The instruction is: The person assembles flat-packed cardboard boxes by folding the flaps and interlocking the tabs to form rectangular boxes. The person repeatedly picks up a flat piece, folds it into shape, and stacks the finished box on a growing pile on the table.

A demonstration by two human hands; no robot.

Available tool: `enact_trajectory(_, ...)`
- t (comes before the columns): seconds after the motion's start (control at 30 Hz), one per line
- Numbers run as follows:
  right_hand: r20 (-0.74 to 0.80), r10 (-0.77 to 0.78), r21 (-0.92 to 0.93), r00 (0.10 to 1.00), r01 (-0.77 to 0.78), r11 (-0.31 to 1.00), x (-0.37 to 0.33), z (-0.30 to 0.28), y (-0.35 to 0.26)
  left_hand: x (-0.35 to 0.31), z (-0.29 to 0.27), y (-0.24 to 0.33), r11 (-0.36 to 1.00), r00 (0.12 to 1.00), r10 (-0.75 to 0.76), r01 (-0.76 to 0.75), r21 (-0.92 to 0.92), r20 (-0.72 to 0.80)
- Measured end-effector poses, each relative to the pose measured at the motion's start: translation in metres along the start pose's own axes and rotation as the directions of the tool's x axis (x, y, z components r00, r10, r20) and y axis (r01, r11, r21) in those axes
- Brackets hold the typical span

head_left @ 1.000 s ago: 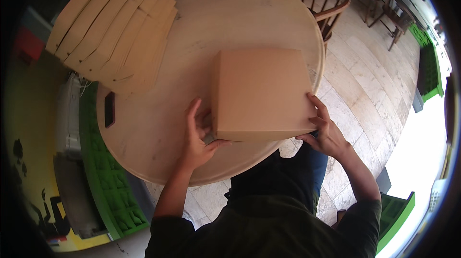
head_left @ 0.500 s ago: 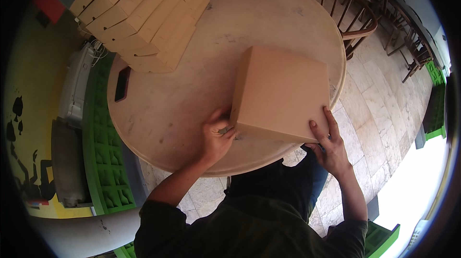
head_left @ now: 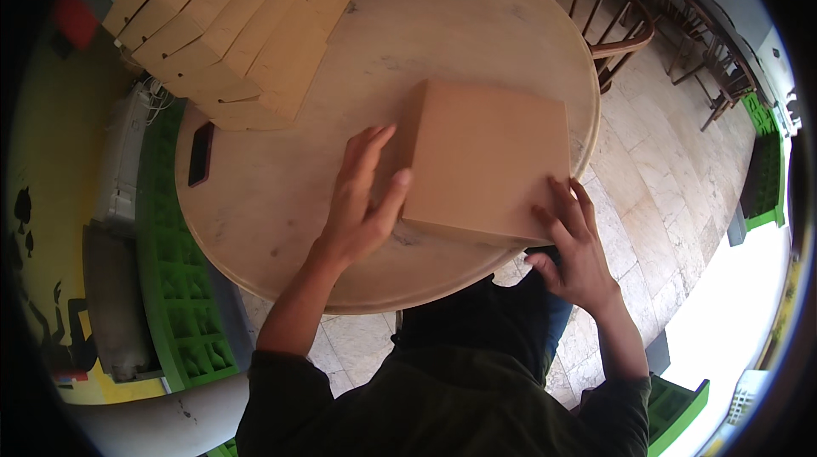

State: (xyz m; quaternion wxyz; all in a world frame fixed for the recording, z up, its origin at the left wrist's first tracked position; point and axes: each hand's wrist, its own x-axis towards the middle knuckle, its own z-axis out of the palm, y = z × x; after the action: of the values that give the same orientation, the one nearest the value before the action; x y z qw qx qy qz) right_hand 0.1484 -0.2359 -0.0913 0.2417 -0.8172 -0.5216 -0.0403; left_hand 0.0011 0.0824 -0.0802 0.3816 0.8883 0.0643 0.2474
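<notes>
A plain brown cardboard box [head_left: 488,159], its lid closed, rests near the front right edge of the round table [head_left: 281,210]. Beside its left wall is my left hand [head_left: 362,202], fingers apart and thumb close to the box's front left corner; nothing is in it. My right hand [head_left: 574,244] lies at the front right corner, its fingertips against the box and its thumb spread away below the front edge. The fingers there are parted, not wrapped round anything.
A tall stack of flat brown cardboard boxes [head_left: 230,40] stands at the table's far left. A dark phone [head_left: 200,154] lies by the left edge. Wooden chairs [head_left: 625,40] are beyond the table on the right, and a green rack [head_left: 183,287] stands to the left.
My left hand has come off the box's front left corner, moved up and left, and opened. My right thumb has spread away from the front edge. The view has shifted slightly.
</notes>
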Motion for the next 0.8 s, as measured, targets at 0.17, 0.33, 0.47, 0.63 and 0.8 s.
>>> enact_trajectory(0.17,-0.048,0.091,0.04,0.995,-0.089,0.995,0.031,0.01,-0.005,0.039,0.046,0.036,0.935,0.966,-0.153,0.073,0.347,0.21)
enact_trajectory(0.33,-0.094,0.159,0.009,0.983,-0.159,0.987,0.034,0.022,-0.005,0.03,0.062,0.014,0.953,0.959,-0.195,0.136,0.271,0.207)
enact_trajectory(0.47,-0.067,0.16,0.027,0.985,-0.159,0.987,0.032,0.026,0.002,0.02,0.07,-0.01,0.972,0.98,-0.105,0.066,0.225,0.166)
enact_trajectory(0.63,-0.19,0.354,0.397,0.916,-0.259,0.881,0.034,0.032,0.002,0.025,0.074,-0.019,0.97,0.972,-0.23,0.233,-0.066,0.056)
enact_trajectory(0.8,-0.063,0.431,0.664,0.9,-0.285,0.691,0.026,0.039,0.017,0.031,0.067,-0.023,0.813,0.898,-0.385,0.44,-0.383,0.213)
